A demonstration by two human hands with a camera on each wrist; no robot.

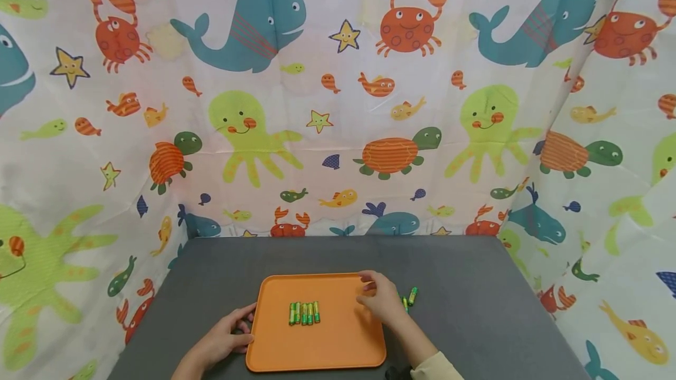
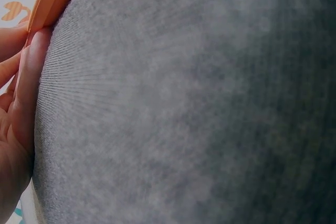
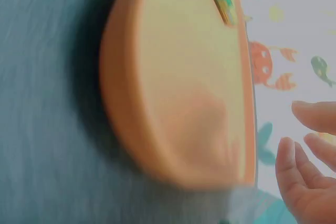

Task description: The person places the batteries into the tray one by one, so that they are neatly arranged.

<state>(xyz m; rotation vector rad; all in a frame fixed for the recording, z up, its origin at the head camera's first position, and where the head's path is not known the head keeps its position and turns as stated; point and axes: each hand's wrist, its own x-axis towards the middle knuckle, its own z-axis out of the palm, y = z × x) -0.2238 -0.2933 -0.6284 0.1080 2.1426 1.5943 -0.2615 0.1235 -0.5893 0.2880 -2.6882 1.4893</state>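
An orange tray (image 1: 338,345) lies on the grey table, with several green batteries (image 1: 304,313) lined up side by side in its left half. My left hand (image 1: 224,333) holds the tray's left edge, its thumb and fingertips at the rim. In the left wrist view, fingers (image 2: 31,77) meet the tray's orange edge (image 2: 50,3). My right hand (image 1: 381,298) hovers over the right part of the tray, fingers bent loosely and apart. The right wrist view shows nothing between its fingertips (image 3: 286,148). Beyond the tray's right edge, two more green batteries (image 1: 412,295) lie on the table.
The grey table (image 1: 465,304) extends around the tray. A white curtain (image 1: 338,192) printed with sea animals stands behind it and along both sides. A small black object (image 1: 392,373) sits at the lower edge, by the right sleeve (image 1: 436,368).
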